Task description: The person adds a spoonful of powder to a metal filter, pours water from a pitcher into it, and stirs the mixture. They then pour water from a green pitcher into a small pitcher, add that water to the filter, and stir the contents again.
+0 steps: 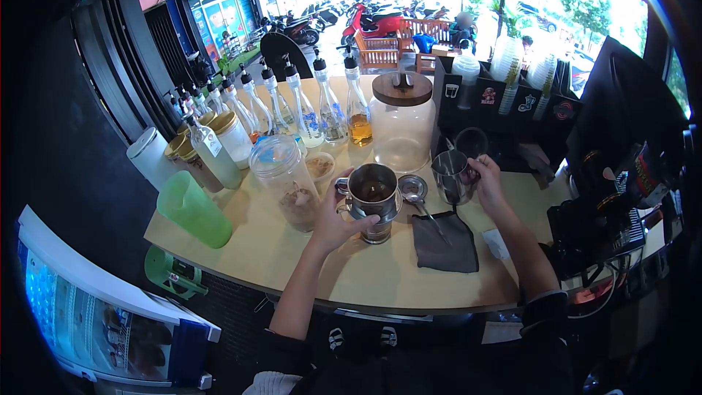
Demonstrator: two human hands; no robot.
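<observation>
My left hand [342, 228] is wrapped round a metal drip filter [373, 184] with dark contents, which rests on a glass cup [377, 231]. To its right, my right hand [485, 175] grips the handle of a clear glass mug [450, 175]. Between the two lies a round metal strainer or spoon [413, 188], its long handle reaching over a dark folded cloth [444, 241]. Left of the filter stands a clear jar [287, 186] with brown contents, and a small bowl of brown powder [319, 166] sits behind.
Syrup bottles with pumps [333, 113] line the back left. A wooden-lidded glass jar [402, 132] stands behind the filter. The green pitcher [194, 208] is near the left edge. A black cup holder [504, 113] and dark equipment occupy the right.
</observation>
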